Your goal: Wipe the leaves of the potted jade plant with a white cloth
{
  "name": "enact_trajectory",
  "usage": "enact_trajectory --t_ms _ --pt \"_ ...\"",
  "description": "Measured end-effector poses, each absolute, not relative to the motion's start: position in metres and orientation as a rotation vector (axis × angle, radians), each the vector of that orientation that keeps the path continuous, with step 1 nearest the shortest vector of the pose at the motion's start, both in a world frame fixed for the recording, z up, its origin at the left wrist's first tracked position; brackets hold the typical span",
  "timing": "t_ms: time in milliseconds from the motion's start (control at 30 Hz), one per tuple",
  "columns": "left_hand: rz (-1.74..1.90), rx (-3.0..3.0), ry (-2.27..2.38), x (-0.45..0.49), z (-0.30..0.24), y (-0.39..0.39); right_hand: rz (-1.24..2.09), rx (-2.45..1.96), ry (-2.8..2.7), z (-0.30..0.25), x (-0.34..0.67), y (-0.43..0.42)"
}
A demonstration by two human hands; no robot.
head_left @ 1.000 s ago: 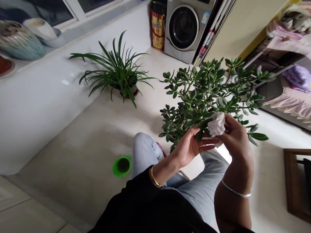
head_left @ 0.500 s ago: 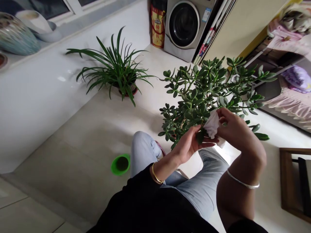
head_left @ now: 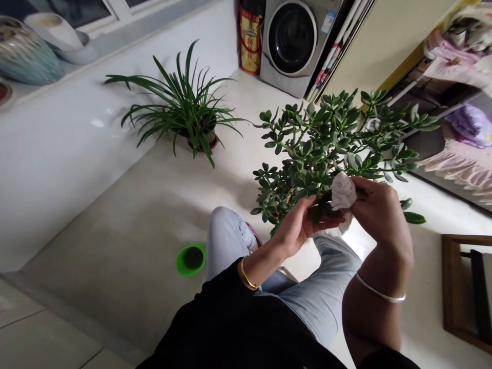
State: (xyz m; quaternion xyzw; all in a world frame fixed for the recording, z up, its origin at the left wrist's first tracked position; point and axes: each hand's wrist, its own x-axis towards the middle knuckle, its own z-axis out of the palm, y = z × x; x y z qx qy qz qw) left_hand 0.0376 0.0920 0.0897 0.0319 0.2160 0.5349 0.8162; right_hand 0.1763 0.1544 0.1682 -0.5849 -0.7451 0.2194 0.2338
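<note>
A jade plant (head_left: 326, 143) with thick round leaves stands in front of my knees. My left hand (head_left: 302, 228) pinches one of its lower leaves (head_left: 315, 212) between thumb and fingers. My right hand (head_left: 378, 212) is closed around a crumpled white tissue (head_left: 343, 190), which presses against that same leaf. A gold bangle is on my left wrist, a silver one on my right.
A spider plant (head_left: 184, 115) in a red pot stands on the floor by the white wall. A green cup (head_left: 191, 259) lies beside my left knee. A washing machine (head_left: 294, 41) is at the back, a wooden frame (head_left: 465, 292) at the right edge.
My right hand has rubbed the tissue down and back up along the leaf. My left hand has stayed on the leaf.
</note>
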Motion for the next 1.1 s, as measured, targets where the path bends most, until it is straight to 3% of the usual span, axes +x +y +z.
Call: enact_trajectory --t_ms 1100 --pt "1.197 0.158 0.58 0.04 0.099 0.093 0.807 -1.569 -2.156 0.165 0.169 0.163"
